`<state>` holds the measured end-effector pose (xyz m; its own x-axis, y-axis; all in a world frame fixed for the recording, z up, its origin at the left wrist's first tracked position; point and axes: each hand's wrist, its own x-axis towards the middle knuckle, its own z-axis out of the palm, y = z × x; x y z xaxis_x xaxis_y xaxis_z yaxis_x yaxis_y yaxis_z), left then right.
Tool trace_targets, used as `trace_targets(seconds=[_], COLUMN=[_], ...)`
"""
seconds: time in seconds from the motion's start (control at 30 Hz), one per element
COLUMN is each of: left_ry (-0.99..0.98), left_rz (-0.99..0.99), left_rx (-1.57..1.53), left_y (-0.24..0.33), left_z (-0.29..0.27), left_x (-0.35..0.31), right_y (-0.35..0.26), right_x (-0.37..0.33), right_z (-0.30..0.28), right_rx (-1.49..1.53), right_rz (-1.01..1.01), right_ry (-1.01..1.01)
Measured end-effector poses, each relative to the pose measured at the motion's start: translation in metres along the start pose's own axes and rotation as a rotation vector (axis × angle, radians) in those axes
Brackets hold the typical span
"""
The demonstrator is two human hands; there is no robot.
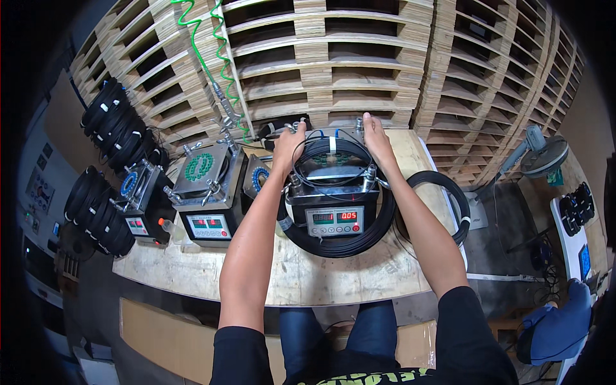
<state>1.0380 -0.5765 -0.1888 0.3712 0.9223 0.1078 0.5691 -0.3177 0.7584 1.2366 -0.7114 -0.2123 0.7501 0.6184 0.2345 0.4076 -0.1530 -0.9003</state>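
Note:
Both my arms reach over a black benchtop polishing machine [333, 220] with a lit red digital display. A coil of thin black cable [333, 247] hangs around its front, with more loops over its top plate. At the far left corner, my left hand [290, 146] closes on a metal clamp knob [299, 124]. My right hand [378, 142] is at the far right clamp post [359, 126], its fingers closed against it and partly hidden. Two near clamp knobs [370, 172] stay untouched. Green parts show dimly on the plate under the cable loops.
Two similar machines stand left, one with a green ring of parts [199, 167]. An orange-capped bottle [168, 226] sits between them. Black cable coils [102, 215] pile at far left; another coil [443, 183] lies right. Pallets [359, 58] rise behind; a person [558, 324] is at lower right.

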Motion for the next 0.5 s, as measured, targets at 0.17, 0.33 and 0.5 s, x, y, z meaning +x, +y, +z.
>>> trace_targets(seconds=[0.17,0.33,0.5], left_ry=[-0.109,-0.075,0.009], left_rz=[-0.035,-0.034,0.048], left_rx=[-0.017,-0.073,-0.06], left_y=[-0.018,-0.014,-0.021], left_z=[0.002,0.012,0.012], left_x=[0.016,0.014,0.016], right_y=[-0.015,0.003,0.019], right_x=[-0.014,0.001,0.01], right_z=[-0.003,-0.012,-0.001], right_rx=[-0.213,-0.059,0.163], right_rz=[0.075,0.045,-0.16], right_ry=[-0.016,-0.134,-0.149])
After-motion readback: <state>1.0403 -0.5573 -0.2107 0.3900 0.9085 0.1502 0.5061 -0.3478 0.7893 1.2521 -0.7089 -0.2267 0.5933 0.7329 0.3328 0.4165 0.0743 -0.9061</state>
